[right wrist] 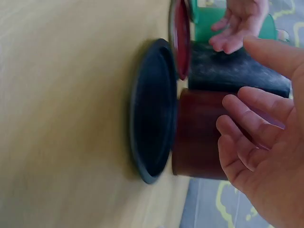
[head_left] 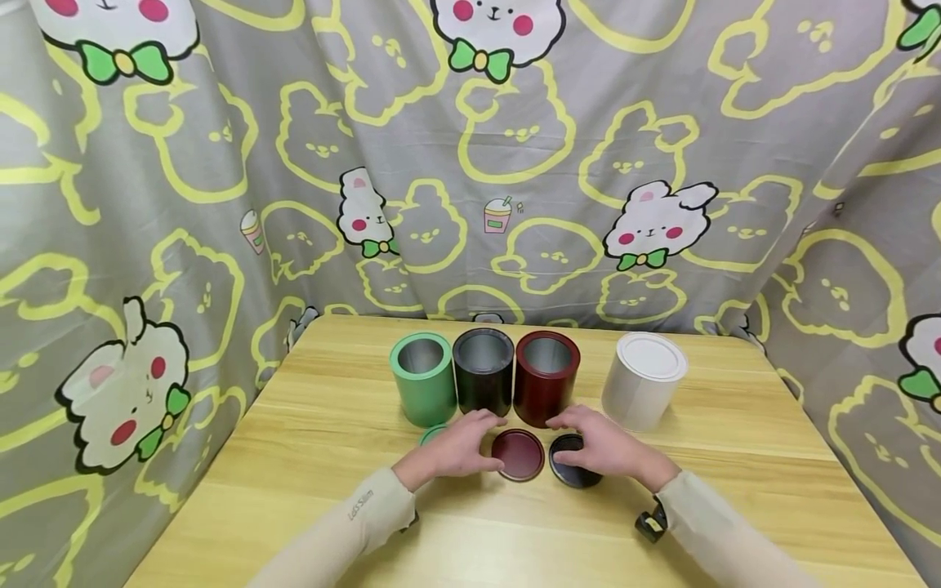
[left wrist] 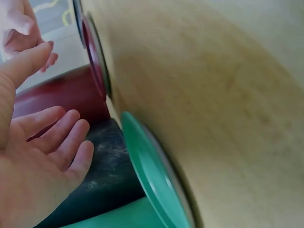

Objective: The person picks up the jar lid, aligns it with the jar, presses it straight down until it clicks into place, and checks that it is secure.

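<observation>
Three open tins stand in a row on the wooden table (head_left: pixel 309 441): a green tin (head_left: pixel 422 380), a black tin (head_left: pixel 483 371) and a dark red tin (head_left: pixel 546 377). In front of them lie a green lid (left wrist: pixel 152 171), a red lid (head_left: pixel 518 454) and a black lid (right wrist: pixel 149 123). My left hand (head_left: pixel 466 445) hovers palm down between the green and red lids, with relaxed fingers that hold nothing. Over the black lid (head_left: pixel 572 474) is my right hand (head_left: pixel 591 441), fingers loose, covering part of it. The wrist views show both palms empty.
A white tin (head_left: pixel 644 380) with its lid on stands to the right of the row. A grey cartoon-rabbit cloth (head_left: pixel 515 163) hangs behind and on both sides of the table. Bare wood lies in front of my arms.
</observation>
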Demonstrator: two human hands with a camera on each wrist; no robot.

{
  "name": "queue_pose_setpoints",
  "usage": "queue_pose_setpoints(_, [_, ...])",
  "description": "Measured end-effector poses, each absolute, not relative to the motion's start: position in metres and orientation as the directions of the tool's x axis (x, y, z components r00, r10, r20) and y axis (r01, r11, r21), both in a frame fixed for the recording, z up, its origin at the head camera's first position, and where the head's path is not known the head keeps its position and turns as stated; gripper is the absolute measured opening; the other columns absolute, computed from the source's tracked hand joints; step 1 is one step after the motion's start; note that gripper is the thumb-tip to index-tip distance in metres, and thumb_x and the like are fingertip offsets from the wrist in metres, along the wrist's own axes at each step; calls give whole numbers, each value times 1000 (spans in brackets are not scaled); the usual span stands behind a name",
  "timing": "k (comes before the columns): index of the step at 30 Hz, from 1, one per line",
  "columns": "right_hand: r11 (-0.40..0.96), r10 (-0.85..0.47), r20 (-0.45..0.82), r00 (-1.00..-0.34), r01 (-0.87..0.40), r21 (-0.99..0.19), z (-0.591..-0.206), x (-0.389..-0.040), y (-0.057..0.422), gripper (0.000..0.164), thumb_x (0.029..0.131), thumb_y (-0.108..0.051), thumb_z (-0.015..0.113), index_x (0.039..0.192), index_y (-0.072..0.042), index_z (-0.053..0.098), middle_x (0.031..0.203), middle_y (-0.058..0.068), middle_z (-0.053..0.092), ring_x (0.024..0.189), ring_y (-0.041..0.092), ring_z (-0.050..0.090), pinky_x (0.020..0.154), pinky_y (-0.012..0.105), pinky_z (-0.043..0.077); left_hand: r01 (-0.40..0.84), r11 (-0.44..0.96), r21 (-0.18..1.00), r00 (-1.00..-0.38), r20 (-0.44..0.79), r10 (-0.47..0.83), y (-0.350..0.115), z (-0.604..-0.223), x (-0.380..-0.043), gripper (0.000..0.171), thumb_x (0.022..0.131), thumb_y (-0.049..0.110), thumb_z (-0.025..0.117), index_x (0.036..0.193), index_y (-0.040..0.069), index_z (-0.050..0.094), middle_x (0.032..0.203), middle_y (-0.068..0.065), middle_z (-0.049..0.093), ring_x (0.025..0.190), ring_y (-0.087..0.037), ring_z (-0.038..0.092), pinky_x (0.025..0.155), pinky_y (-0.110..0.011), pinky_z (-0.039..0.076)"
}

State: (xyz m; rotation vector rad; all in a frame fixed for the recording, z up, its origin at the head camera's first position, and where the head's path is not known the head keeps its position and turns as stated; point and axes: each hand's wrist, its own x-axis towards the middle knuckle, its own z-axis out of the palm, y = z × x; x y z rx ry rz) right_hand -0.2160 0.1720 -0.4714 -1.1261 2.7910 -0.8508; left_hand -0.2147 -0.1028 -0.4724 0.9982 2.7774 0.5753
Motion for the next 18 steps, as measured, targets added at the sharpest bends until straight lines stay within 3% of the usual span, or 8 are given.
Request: queue_pose_setpoints(18, [660, -656, 125, -745, -645, -385, -495, -216, 151, 53, 74, -32, 79, 114, -1, 63, 110, 7, 57, 102, 27, 52, 87, 47, 41, 648, 724, 237, -746, 5, 666, -101, -488, -218, 70, 76, 47, 75, 129, 5, 55, 120, -4, 54, 108, -20, 51, 93, -33, 42])
